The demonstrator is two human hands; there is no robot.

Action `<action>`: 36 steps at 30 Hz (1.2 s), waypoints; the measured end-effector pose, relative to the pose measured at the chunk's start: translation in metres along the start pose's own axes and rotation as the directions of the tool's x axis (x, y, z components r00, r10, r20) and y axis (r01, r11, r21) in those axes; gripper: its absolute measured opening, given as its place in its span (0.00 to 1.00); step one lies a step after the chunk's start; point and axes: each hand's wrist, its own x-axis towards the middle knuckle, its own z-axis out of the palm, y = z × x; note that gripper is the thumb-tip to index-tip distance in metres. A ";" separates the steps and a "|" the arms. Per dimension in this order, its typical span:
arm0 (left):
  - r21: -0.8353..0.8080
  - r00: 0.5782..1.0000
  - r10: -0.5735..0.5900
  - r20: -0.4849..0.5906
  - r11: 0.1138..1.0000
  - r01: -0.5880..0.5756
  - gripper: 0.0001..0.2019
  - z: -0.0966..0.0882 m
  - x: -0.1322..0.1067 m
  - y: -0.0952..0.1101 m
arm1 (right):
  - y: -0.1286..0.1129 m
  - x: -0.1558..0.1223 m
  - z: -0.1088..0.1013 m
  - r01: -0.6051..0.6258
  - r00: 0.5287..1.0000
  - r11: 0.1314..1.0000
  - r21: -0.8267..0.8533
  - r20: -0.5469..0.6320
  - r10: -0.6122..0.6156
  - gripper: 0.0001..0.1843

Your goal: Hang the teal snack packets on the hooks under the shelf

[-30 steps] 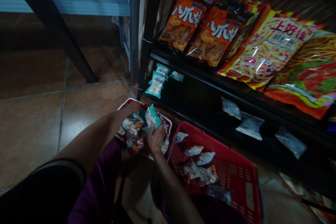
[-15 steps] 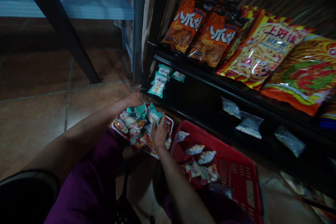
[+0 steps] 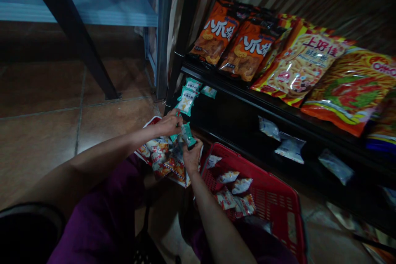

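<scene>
My right hand is closed on the lower end of a teal-and-white snack packet, which tilts up toward the shelf. Just left of it, my left hand has its fingers closed, with teal wrapping showing at the fingertips; most of that packet is hidden. Both hands are over a red-and-white tray of small snack packets, several of them red, white and orange. Beyond my left hand, more teal packets lie at the left end of the black lower shelf.
A red plastic basket with several small packets stands right of the tray. Pale packets lie along the lower shelf. Large snack bags, including orange ones, fill the shelf above. A dark slanted leg and blue ledge are at the left.
My left hand has moved from the tray's far left edge rightward, closer to the teal packets on the shelf. My right hand has raised its packet slightly and turned it.
</scene>
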 end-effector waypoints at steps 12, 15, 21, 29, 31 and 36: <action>-0.100 0.997 0.074 -0.016 0.992 -0.075 0.14 0.024 -0.014 0.017 | -0.003 0.007 -0.015 0.039 0.997 0.999 0.006 0.067 -0.039 0.21; -0.192 1.000 0.017 -0.021 0.981 -0.021 0.17 0.041 -0.013 0.013 | -0.001 0.008 -0.021 0.007 0.992 1.000 0.022 0.130 -0.009 0.17; -0.279 0.991 -0.133 0.034 0.950 0.137 0.17 0.050 -0.010 0.013 | 0.002 0.008 -0.036 -0.008 0.987 0.997 0.080 0.161 -0.005 0.17; -0.289 0.987 -0.134 0.087 0.945 0.154 0.14 0.044 -0.007 0.033 | -0.005 0.011 -0.029 0.073 0.979 0.997 -0.024 0.194 -0.066 0.34; -0.304 0.989 -0.124 0.079 0.942 0.142 0.13 0.045 -0.007 0.035 | -0.004 0.013 -0.027 0.087 0.983 0.994 -0.068 0.167 -0.074 0.30; -0.424 0.982 -0.121 0.143 0.889 0.171 0.11 0.041 0.000 0.028 | 0.001 0.016 -0.022 0.039 0.992 0.996 -0.078 0.121 -0.029 0.26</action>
